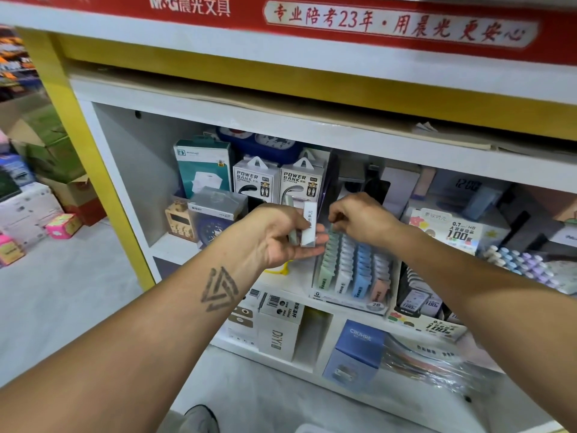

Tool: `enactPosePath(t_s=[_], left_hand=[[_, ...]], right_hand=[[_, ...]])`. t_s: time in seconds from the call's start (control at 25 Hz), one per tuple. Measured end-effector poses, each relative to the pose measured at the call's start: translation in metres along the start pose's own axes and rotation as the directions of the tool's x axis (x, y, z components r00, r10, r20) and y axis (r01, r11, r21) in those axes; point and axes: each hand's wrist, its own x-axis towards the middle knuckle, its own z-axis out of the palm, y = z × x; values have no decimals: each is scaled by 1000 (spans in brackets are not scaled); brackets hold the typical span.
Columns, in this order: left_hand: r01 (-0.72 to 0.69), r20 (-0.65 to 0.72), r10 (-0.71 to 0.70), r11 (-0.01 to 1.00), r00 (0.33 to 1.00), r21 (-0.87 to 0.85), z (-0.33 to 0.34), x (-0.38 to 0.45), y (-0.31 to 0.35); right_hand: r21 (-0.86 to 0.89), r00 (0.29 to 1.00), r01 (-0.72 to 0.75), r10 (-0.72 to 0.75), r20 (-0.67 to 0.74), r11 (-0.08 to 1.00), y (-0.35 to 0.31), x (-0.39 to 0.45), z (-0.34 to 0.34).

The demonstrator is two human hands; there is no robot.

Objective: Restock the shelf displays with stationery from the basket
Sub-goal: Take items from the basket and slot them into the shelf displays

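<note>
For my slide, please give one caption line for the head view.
Left hand holds small packs while right hand reaches the back of the display tray of pastel packs.

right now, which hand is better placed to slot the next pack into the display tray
Right. The right hand is already over the back of the tray, fingers at the green row. The left hand is busy holding spare packs beside it.

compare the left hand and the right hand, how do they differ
The left hand lies palm up, holding small white packs; the right hand is palm down, fingers pinching a green pack at the display tray. The left forearm bears a triangle tattoo; the right shows none. Both are bare.
</note>
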Motion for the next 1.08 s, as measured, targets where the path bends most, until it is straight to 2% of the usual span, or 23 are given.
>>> enactPosePath(t_s=[0.32, 0.52, 0.56, 0.6, 0.64, 0.68, 0.72, 0.76, 0.8, 0.88, 1.0, 1.08], left_hand=[[-11, 3, 11, 1000, 1000, 16, -1, -1, 2], [9, 44, -9, 1000, 999, 14, -1, -4, 2], [15, 65, -17, 999, 998, 32, -1, -5, 2], [20, 91, -25, 998, 996, 62, 0, -6, 2], [23, 119, -35, 995, 992, 101, 1, -7, 2], [29, 146, -50, 989, 988, 143, 2, -7, 1], [34, 170, -66, 982, 983, 183, 4, -8, 0], [35, 188, -78, 975, 979, 222, 8, -9, -2], [32, 201, -85, 966, 976, 256, 11, -9, -3], [35, 206, -104, 950, 973, 311, 17, -10, -6], [75, 146, -135, 931, 980, 358, 23, -9, -7], [109, 67, -138, 938, 988, 328, 22, -6, -7]], right_hand=[[-35, 1000, 1, -1, -17, 999, 4, 0, 7], [-54, 999, -16, 18, 29, 998, 0, 0, 8], [23, 999, -33, 34, -16, 999, -4, -1, 3], [186, 994, -65, 80, -74, 980, -9, -4, -5], [428, 985, -85, 141, -102, 900, -14, -9, -14], [663, 985, -67, 156, -76, 746, -20, -17, -23], [788, 994, -29, 104, -45, 615, -26, -25, -30], [810, 999, 9, 27, -31, 586, -30, -34, -35], [793, 999, 41, -42, -20, 607, -34, -41, -38], [780, 997, 69, -67, -35, 623, -35, -51, -41], [897, 987, 54, 114, -116, 439, -17, -61, -48], [943, 963, 36, 242, -121, 330, -2, -69, -51]])
